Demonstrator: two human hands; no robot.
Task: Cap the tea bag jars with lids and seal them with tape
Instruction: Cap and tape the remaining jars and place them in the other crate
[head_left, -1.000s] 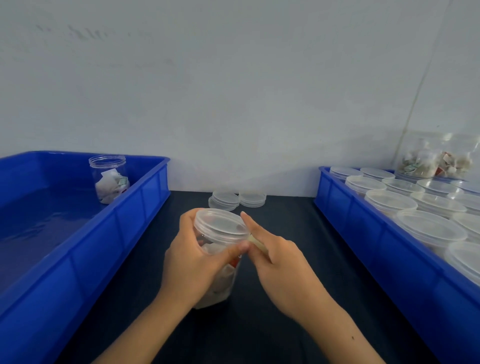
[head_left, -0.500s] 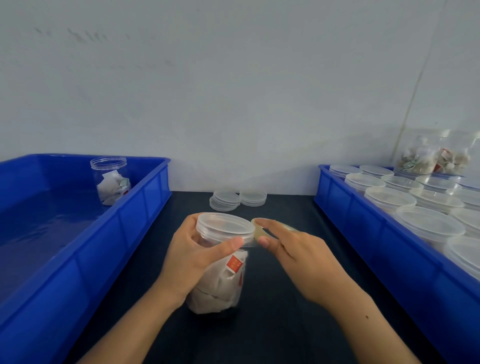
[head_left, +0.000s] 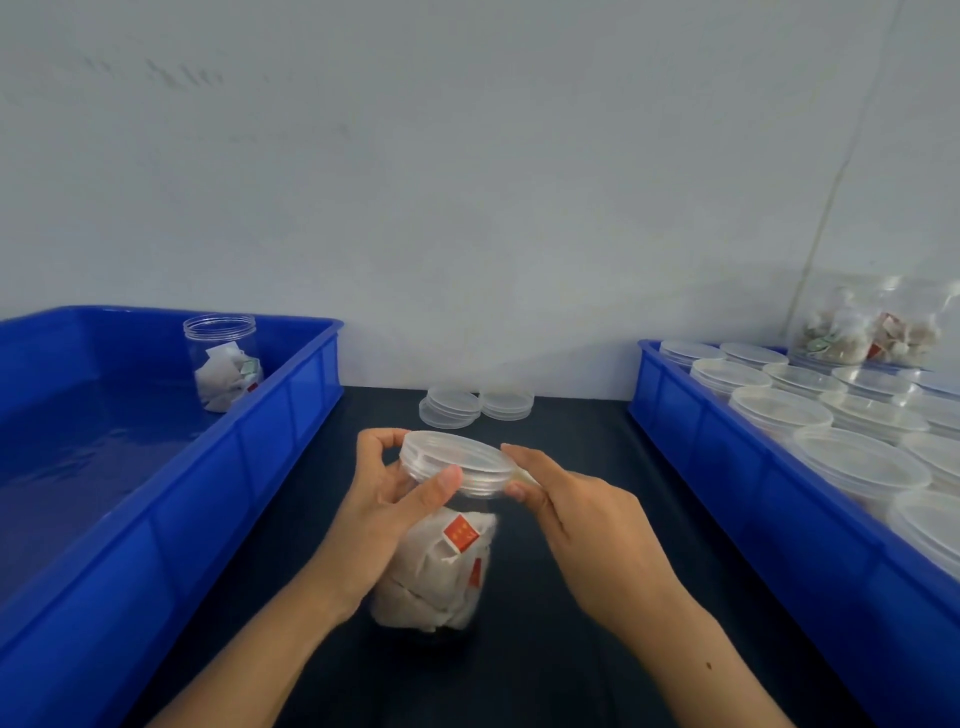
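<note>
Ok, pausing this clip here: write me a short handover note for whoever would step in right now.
Left hand: grips the capped jar just under its lid, thumb on the lid's rim.
Right hand: fingertips at the lid's right edge, pinching what looks like a tape strip; hard to tell.
Things: one uncapped jar stands in the left bin; spare lids lie on the table at the back; the right bin holds many capped jars.
Done: lid is on the held jar.
Left: seal this lid with tape, then cap and tape the jar in the left bin.
</note>
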